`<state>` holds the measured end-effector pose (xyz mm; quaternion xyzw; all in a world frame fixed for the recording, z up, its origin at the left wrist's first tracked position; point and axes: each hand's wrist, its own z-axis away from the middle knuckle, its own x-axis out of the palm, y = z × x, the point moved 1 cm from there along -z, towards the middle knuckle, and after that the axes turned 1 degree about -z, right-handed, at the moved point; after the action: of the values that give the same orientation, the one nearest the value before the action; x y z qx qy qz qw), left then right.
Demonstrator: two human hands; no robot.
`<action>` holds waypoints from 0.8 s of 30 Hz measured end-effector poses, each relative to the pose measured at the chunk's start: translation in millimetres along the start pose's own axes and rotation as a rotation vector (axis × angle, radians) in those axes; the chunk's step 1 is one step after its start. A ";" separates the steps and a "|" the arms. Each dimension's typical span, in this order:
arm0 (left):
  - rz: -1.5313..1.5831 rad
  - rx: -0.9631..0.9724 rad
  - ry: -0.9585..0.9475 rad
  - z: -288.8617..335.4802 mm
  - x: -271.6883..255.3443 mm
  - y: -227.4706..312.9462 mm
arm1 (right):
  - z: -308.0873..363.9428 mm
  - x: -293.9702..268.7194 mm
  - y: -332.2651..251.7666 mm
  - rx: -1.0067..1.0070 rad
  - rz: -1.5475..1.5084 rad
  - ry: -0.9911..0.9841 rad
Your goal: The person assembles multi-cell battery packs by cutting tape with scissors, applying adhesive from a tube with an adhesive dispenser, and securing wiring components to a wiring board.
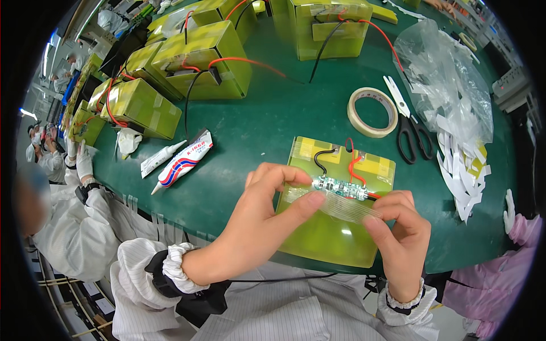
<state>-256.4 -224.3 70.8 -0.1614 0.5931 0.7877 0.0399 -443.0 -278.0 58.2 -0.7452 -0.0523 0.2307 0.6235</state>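
Note:
A yellow-green battery pack point(318, 241) lies flat at the table's near edge in front of me. Over it I hold a small green circuit board point(340, 187), with black and red wires running from it to the pack. A strip of clear ribbed tape point(344, 208) stretches along the board's near side. My left hand point(264, 207) is closed on the board's left end and that end of the tape, thumb in front. The tape's right end is pinched between thumb and fingers of my right hand point(401, 230), close to a red wire leaving the board.
Beyond the pack are a tape roll point(372, 112), scissors point(407, 122), a clear plastic bag point(441, 74) and white strips point(455, 176). Two glue tubes point(185, 161) lie left. Several wired battery packs point(202, 62) stand at the back. A co-worker's gloved hand point(84, 162) is far left.

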 end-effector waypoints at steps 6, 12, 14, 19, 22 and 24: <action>-0.097 0.012 -0.101 1.9 0.4 0.9 | 0.9 0.7 -0.1 0.003 -0.063 0.005; -0.307 0.244 0.017 -2.1 6.3 -6.2 | 1.4 13.8 1.9 -0.079 0.361 0.090; -0.353 0.234 0.006 -5.0 7.6 -8.6 | -0.7 16.3 3.8 -0.093 0.412 0.123; -0.399 0.233 -0.023 -8.8 9.0 -8.9 | -6.5 16.8 0.9 -0.098 0.473 0.086; -0.434 0.262 -0.023 -11.7 11.1 -8.7 | -8.5 16.0 0.3 -0.091 0.496 0.071; -0.444 0.274 -0.029 -12.6 12.3 -9.9 | -8.5 15.4 0.3 -0.083 0.516 0.060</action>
<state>-262.9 -234.9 54.9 -0.2694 0.6437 0.6742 0.2420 -425.9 -280.1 54.6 -0.7653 0.1486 0.3577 0.5140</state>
